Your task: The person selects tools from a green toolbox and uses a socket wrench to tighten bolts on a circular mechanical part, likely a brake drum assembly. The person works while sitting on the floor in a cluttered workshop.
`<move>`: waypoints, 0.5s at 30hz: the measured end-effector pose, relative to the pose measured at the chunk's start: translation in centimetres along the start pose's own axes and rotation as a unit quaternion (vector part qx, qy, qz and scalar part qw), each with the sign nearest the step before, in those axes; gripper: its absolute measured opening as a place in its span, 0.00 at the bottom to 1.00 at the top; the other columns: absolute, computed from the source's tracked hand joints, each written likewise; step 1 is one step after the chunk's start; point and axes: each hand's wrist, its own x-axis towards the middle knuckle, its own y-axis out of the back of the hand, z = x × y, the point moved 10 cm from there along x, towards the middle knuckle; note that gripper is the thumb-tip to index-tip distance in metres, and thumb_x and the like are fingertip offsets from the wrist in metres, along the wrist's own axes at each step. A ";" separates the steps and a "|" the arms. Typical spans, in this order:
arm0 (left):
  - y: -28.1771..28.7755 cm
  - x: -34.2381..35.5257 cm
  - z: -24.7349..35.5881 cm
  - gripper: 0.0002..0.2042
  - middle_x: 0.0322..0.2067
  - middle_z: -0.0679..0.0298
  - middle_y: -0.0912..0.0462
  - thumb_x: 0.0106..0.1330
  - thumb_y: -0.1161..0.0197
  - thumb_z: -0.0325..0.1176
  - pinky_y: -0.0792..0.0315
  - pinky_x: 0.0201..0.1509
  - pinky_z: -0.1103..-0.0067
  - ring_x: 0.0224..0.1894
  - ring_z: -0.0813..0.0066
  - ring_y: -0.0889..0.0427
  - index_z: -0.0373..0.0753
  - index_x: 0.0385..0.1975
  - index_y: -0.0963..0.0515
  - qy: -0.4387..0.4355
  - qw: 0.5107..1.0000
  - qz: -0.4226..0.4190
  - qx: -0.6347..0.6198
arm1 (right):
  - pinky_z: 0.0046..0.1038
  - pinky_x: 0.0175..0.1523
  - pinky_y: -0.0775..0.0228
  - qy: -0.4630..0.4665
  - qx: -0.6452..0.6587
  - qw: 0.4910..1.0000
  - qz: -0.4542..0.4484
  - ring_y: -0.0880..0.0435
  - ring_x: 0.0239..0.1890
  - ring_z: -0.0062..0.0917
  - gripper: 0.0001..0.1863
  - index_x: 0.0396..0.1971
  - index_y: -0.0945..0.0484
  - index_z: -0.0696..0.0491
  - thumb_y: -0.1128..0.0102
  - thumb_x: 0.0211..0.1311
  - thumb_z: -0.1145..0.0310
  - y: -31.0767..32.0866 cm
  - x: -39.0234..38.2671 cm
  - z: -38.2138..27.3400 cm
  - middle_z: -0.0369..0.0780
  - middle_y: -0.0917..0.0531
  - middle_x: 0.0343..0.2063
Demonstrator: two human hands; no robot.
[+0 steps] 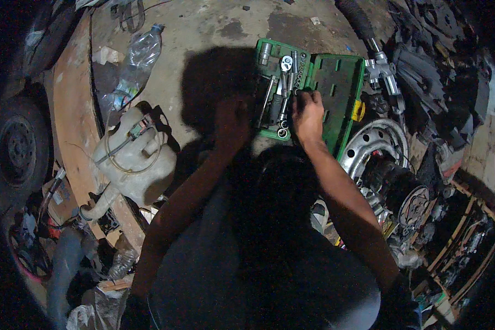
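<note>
A green tool case (335, 99) lies unfolded on the floor ahead of me. Its left half holds a ratchet wrench (286, 65), several sockets, a dark-handled tool and a ring-ended piece (282, 132). My right hand (309, 115) is over the case near the hinge, its fingers curled down beside the row of small sockets. What lies in those fingers, if anything, is hidden. In deep shadow left of the case is my left hand (236, 113), its fingers too dark to make out. The case's right half shows shaped hollows and a yellow latch (358, 110).
Left of me are a whitish plastic tank (140, 157) with a hose, a clear crumpled bottle (143, 55), a wooden board (74, 110) and a car wheel (19, 143). To the right lie a steel wheel rim (363, 146), a hub part (412, 206) and piled dark scrap.
</note>
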 end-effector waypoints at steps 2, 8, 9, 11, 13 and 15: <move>1.0 0.1 -0.6 0.10 0.44 0.53 0.17 0.72 0.44 0.33 0.32 0.60 0.61 0.51 0.49 0.22 0.39 0.46 0.19 0.014 1.000 0.024 0.012 | 0.45 0.46 0.27 0.010 0.007 1.000 0.009 0.20 0.40 0.52 0.09 0.41 0.19 0.62 0.38 0.61 0.77 0.2 0.0 -0.3 0.53 0.22 0.37; 3.1 -0.1 -0.8 0.10 0.44 0.53 0.17 0.74 0.45 0.34 0.32 0.60 0.61 0.51 0.50 0.22 0.38 0.45 0.19 0.029 0.996 0.074 0.030 | 0.45 0.47 0.27 0.022 -0.028 0.999 -0.029 0.20 0.42 0.53 0.11 0.41 0.18 0.61 0.38 0.57 0.79 -0.6 0.5 0.1 0.55 0.21 0.39; 3.1 -0.1 -1.1 0.10 0.44 0.53 0.17 0.74 0.45 0.34 0.32 0.60 0.61 0.51 0.51 0.22 0.38 0.45 0.19 0.030 0.997 0.074 0.024 | 0.45 0.47 0.26 0.026 -0.038 0.997 -0.055 0.19 0.41 0.54 0.11 0.41 0.18 0.61 0.38 0.56 0.79 -1.3 0.6 0.7 0.55 0.20 0.38; 3.1 -0.2 -1.4 0.10 0.44 0.54 0.17 0.74 0.45 0.34 0.32 0.60 0.61 0.51 0.51 0.22 0.38 0.45 0.19 0.030 0.996 0.079 0.014 | 0.46 0.45 0.26 0.033 -0.059 0.992 -0.108 0.19 0.40 0.55 0.11 0.40 0.18 0.61 0.38 0.55 0.78 -2.6 1.1 1.7 0.55 0.19 0.37; 3.1 -0.3 -1.3 0.10 0.44 0.54 0.17 0.74 0.45 0.34 0.32 0.59 0.61 0.51 0.52 0.22 0.38 0.45 0.19 0.027 0.995 0.092 0.008 | 0.46 0.44 0.25 0.018 -0.119 0.975 -0.184 0.17 0.39 0.54 0.10 0.38 0.17 0.61 0.38 0.56 0.77 -4.5 1.4 2.8 0.55 0.17 0.35; 2.9 -0.1 -1.0 0.09 0.44 0.54 0.17 0.73 0.45 0.34 0.31 0.59 0.62 0.51 0.52 0.22 0.38 0.45 0.19 0.027 0.996 0.086 -0.004 | 0.45 0.44 0.24 0.000 -0.127 0.971 -0.200 0.15 0.37 0.53 0.08 0.37 0.16 0.60 0.38 0.57 0.76 -4.8 2.0 3.8 0.54 0.15 0.33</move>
